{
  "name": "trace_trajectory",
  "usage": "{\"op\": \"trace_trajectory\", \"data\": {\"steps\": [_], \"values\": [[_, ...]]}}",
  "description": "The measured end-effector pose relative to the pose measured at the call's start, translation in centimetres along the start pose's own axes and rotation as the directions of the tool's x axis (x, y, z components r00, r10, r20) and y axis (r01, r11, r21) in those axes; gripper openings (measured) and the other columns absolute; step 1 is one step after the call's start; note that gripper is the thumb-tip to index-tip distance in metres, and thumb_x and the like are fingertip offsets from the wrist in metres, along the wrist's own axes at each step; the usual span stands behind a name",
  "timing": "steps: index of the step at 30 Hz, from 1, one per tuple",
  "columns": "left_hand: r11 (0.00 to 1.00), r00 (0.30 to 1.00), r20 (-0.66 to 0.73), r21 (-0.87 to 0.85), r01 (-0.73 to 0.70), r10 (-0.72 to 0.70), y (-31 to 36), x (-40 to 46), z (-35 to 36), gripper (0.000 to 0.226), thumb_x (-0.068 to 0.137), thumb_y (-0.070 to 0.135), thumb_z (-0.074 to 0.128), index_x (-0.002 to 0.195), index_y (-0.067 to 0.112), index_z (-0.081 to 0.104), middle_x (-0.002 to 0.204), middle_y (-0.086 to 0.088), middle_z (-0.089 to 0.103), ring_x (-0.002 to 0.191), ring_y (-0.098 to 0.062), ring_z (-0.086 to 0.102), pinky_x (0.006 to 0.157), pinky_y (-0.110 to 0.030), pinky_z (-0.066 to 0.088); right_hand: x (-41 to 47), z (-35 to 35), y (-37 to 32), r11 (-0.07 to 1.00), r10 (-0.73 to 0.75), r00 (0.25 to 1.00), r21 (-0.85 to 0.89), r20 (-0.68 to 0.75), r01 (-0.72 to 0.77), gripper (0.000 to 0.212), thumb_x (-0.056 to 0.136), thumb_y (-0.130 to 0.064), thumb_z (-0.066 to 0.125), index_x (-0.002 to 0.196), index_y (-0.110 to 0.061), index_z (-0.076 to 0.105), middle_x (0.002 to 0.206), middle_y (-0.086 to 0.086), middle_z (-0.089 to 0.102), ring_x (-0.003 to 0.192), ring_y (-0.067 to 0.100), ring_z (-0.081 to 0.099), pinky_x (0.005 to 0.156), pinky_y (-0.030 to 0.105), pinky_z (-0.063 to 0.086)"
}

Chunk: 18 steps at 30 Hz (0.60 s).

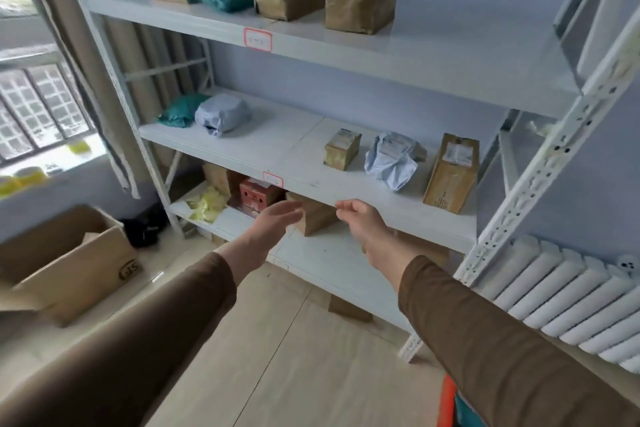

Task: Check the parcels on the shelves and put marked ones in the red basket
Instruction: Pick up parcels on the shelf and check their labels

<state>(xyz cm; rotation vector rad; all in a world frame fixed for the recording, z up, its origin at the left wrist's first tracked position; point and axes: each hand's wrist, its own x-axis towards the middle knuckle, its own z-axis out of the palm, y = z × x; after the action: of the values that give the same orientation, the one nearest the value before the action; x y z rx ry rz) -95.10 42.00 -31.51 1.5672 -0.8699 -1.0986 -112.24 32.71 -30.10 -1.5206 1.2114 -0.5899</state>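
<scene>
A: How are the hands held?

B: The left hand [275, 224] is stretched out with fingers straight and released; nothing is held or touched. The right hand [360, 218] is loosely curled, thumb near the fingertips, and nothing is grasped by it either. Both are raised in front of the middle shelf [277, 152], just below its front edge.

A: Where are the parcels?

B: On the middle shelf a small brown box [341, 151], a crumpled grey bag [391, 163] and a taller brown carton [450, 173] are set. A red edge, possibly the basket [446, 402], is seen far below that shelf.

A: Any writing?

B: A red-bordered tag [273, 179] is fixed to the shelf edge; its text cannot be read. A printed logo is seen on the floor carton [69, 267], illegible.
</scene>
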Motion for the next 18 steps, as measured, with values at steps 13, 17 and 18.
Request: {"op": "trace_trajectory", "data": {"steps": [13, 17, 18], "values": [[1.0, 0.989, -0.145, 0.007, -0.015, 0.016, 0.4, 11.9, -22.3, 0.031, 0.102, 0.022, 0.062, 0.133, 0.023, 0.064, 0.136, 0.004, 0.062, 0.131, -0.016, 0.052, 0.116, -0.034, 0.035, 15.9, 19.2, -8.6, 0.996, -0.079, 0.996, 0.049, 0.03, 0.077, 0.018, 0.1, -0.014, 0.056, 0.113, -0.017, 0.068, 0.102, -0.006, 0.064, 0.092, 0.01, 0.059, 0.068, 0.019, 0.043], [1.0, 0.985, -0.172, 0.016, 0.006, -0.004, 1.0, 16.3, -29.5, 0.037, 0.103, 0.021, 0.061, 0.14, 0.023, 0.062, 0.137, 0.004, 0.062, 0.13, -0.016, 0.054, 0.112, -0.033, 0.036, 21.4, 25.9, -12.1, 0.995, -0.066, 0.996, 0.078, 0.062, 0.061, 0.024, 0.1, -0.011, 0.052, 0.12, -0.016, 0.065, 0.108, -0.004, 0.063, 0.09, 0.008, 0.059, 0.064, 0.017, 0.043], [1.0, 0.983, -0.183, 0.016, 0.009, -0.006, 1.2, 17.2, -31.2, 0.037, 0.102, 0.021, 0.062, 0.139, 0.024, 0.062, 0.135, 0.006, 0.063, 0.128, -0.016, 0.055, 0.113, -0.034, 0.036, 22.6, 27.5, -13.0, 0.995, -0.067, 0.995, 0.074, 0.077, 0.061, 0.025, 0.1, -0.012, 0.052, 0.122, -0.016, 0.064, 0.111, -0.002, 0.063, 0.091, 0.008, 0.058, 0.064, 0.018, 0.042]]}}
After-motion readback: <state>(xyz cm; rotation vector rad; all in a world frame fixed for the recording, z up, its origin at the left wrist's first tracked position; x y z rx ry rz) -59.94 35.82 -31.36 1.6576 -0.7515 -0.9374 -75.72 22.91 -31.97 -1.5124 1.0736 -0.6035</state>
